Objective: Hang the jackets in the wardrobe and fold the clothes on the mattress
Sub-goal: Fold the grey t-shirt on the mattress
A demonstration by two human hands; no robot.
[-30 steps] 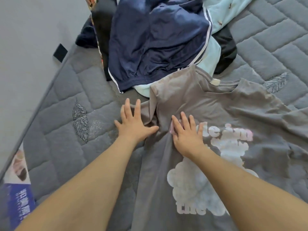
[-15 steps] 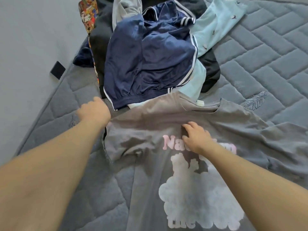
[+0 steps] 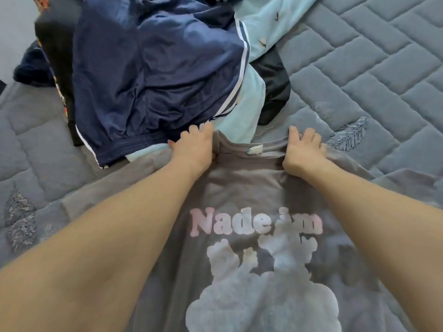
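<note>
1. While both arms reach far across the grey quilted mattress (image 3: 374, 75), the grey T-shirt (image 3: 249, 188) lies spread flat near the camera, print upward.
2. Left hand (image 3: 194, 149) grips the shirt at the left end of the collar, fingers curled into the cloth.
3. Right hand (image 3: 304, 152) grips the right end of the collar, fingers bent over its edge.
4. Just beyond the collar sits a heap: navy shorts (image 3: 153, 75) with white stripes on top, a pale blue garment (image 3: 261, 27) beneath, black cloth (image 3: 273, 85) to its right.
5. Far left, a strip of pale floor (image 3: 14, 32) shows past the mattress edge.
</note>
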